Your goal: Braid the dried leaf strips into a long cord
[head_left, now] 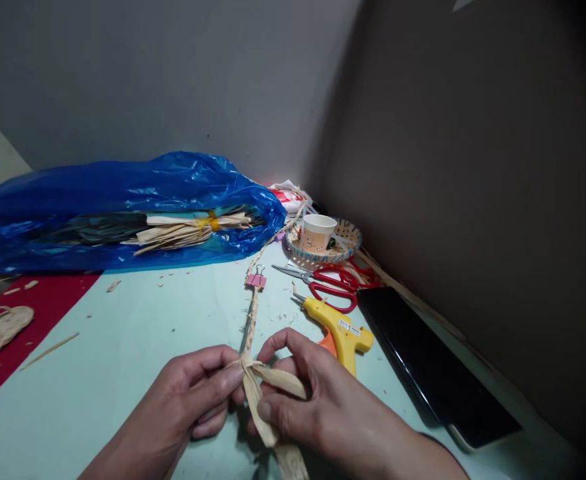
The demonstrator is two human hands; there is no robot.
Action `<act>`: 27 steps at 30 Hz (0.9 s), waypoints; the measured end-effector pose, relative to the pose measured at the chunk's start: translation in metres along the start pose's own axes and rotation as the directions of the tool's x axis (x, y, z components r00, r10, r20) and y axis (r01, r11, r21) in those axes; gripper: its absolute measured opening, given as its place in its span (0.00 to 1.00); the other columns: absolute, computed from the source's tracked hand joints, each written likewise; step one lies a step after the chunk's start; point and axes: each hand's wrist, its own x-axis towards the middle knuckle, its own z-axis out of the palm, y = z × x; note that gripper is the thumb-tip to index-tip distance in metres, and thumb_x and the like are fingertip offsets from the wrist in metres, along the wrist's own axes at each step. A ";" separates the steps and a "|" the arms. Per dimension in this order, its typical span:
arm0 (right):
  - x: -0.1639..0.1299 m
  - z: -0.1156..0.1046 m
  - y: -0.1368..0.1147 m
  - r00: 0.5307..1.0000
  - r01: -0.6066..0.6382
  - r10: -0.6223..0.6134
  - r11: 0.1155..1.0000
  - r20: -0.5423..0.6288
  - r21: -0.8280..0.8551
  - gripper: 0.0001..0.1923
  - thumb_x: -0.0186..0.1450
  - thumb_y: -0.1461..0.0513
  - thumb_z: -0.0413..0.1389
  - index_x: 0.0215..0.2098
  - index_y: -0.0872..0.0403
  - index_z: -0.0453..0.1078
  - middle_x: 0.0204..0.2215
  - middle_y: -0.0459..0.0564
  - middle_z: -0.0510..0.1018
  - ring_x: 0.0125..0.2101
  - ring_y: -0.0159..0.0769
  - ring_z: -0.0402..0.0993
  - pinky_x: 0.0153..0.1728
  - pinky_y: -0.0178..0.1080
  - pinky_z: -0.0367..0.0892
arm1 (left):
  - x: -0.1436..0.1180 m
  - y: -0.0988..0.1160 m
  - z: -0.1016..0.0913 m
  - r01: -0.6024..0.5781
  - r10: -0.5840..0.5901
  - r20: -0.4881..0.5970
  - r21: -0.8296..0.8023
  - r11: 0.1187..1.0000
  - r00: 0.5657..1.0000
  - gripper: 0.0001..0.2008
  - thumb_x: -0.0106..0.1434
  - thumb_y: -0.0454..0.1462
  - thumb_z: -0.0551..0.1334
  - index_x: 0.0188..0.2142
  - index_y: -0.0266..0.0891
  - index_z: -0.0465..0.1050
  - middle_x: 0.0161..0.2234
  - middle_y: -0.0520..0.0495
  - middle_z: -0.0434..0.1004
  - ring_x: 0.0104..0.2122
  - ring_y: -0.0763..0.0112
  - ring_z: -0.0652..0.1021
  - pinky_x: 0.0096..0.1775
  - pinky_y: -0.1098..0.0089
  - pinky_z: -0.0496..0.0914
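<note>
A thin braid (251, 321) of pale dried husk strips runs from a pink binder clip (257, 281) toward me. Its lower end splits into loose flat husk strips (257, 407). My left hand (197, 393) pinches the braid's end between thumb and fingers, just where the strips part. My right hand (317, 393) is curled round the loose strips, with one strip bent across its fingers and another hanging below the thumb. Beyond my right hand lies a yellow glue gun (345, 330) with an orange trigger.
Red-handled scissors (330, 287) lie behind the glue gun, beside a black phone-like slab (433, 363). A paper cup (317, 233) stands in a woven basket (350, 235). At the back left, a blue plastic bag (123, 187) holds bundled husks (187, 230). A woven piece (3, 333) lies far left.
</note>
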 end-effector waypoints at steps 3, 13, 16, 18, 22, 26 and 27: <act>0.001 -0.001 0.005 0.998 0.033 -0.040 0.991 -0.053 -0.128 0.12 0.56 0.67 0.56 0.37 0.53 0.60 0.23 0.41 0.69 0.25 0.30 0.63 0.24 0.32 0.57 | 0.000 0.000 -0.003 -0.003 0.004 -0.022 0.048 0.999 1.000 0.09 0.52 0.43 0.70 0.27 0.39 0.80 0.20 0.54 0.69 0.17 0.79 0.57 0.28 0.72 0.66; -0.002 -0.008 0.004 0.999 0.032 -0.033 0.997 -0.014 -0.072 0.09 0.57 0.65 0.60 0.35 0.56 0.66 0.25 0.42 0.69 0.25 0.27 0.61 0.25 0.31 0.54 | 0.007 -0.010 -0.011 -0.010 0.010 0.010 0.037 0.999 1.000 0.20 0.49 0.50 0.70 0.22 0.36 0.72 0.16 0.59 0.59 0.16 0.83 0.52 0.18 0.78 0.45; -0.002 -0.011 0.002 0.998 0.056 -0.056 0.998 0.007 -0.016 0.08 0.59 0.63 0.60 0.35 0.58 0.67 0.24 0.42 0.67 0.25 0.26 0.59 0.26 0.31 0.52 | 0.008 -0.011 -0.010 0.029 -0.025 0.079 -0.046 0.999 0.997 0.21 0.49 0.51 0.70 0.23 0.37 0.69 0.14 0.63 0.54 0.15 0.85 0.47 0.18 0.78 0.41; -0.002 -0.012 0.002 0.997 0.073 -0.072 0.997 0.012 -0.017 0.09 0.58 0.63 0.61 0.34 0.58 0.68 0.25 0.42 0.67 0.26 0.27 0.59 0.27 0.31 0.52 | 0.007 -0.010 -0.009 0.069 -0.059 0.117 -0.086 0.994 0.991 0.20 0.50 0.50 0.70 0.25 0.37 0.68 0.13 0.65 0.52 0.14 0.86 0.45 0.17 0.78 0.40; 0.000 -0.010 0.003 0.999 0.051 -0.050 0.995 0.010 -0.084 0.08 0.57 0.64 0.60 0.33 0.57 0.66 0.26 0.43 0.67 0.26 0.27 0.58 0.26 0.32 0.52 | 0.007 -0.013 -0.008 0.105 -0.086 0.143 -0.134 0.985 0.986 0.21 0.51 0.53 0.69 0.25 0.39 0.66 0.13 0.66 0.46 0.14 0.86 0.43 0.16 0.79 0.39; 0.000 -0.007 0.006 0.999 0.040 -0.038 0.984 0.014 -0.173 0.07 0.58 0.64 0.59 0.31 0.55 0.64 0.26 0.42 0.65 0.27 0.29 0.58 0.26 0.32 0.53 | 0.008 -0.017 -0.009 0.052 -0.040 0.105 -0.113 0.992 0.994 0.21 0.52 0.53 0.68 0.24 0.40 0.65 0.15 0.66 0.44 0.16 0.85 0.41 0.16 0.79 0.38; 0.000 -0.007 0.007 0.999 0.050 -0.048 0.983 0.019 -0.178 0.06 0.58 0.63 0.59 0.31 0.55 0.64 0.26 0.43 0.66 0.27 0.29 0.58 0.26 0.33 0.53 | 0.009 -0.018 -0.009 0.040 -0.031 0.097 -0.099 0.994 0.995 0.20 0.52 0.52 0.69 0.25 0.39 0.67 0.15 0.66 0.43 0.15 0.85 0.41 0.16 0.79 0.39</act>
